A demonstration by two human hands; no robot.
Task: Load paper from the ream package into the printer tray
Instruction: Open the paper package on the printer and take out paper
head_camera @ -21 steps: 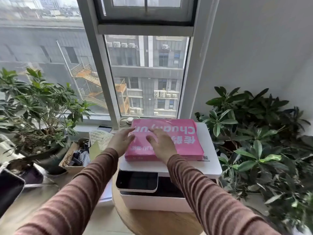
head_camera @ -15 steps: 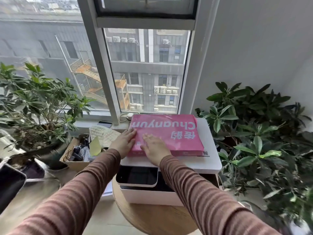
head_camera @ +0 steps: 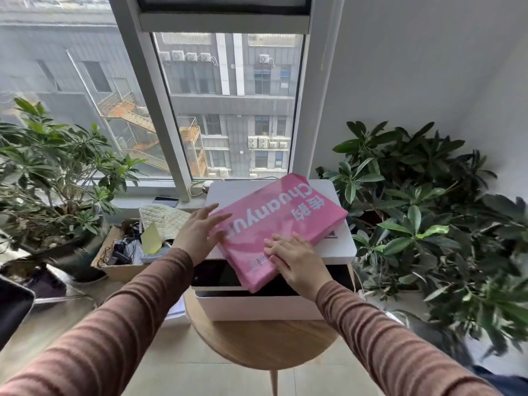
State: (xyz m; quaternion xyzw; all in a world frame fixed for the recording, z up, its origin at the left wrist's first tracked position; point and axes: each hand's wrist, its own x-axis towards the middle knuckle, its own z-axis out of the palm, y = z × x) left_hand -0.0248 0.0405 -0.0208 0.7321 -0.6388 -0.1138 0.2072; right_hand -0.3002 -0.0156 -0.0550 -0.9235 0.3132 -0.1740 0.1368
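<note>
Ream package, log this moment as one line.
ream package: skewed on printer, corner overhanging | left hand: open | right hand: flat on top

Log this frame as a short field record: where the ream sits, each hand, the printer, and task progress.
ream package: pink, still wrapped, lying skewed on top of the printer, near corner overhanging the front
left hand: open, fingers spread, at the ream's left edge
right hand: flat, palm down on the ream's near corner
printer: white, on a round wooden table by the window
surroundings: potted plants on both sides, cardboard box of clutter to the left
progress: no paper out yet, nothing loaded
</note>
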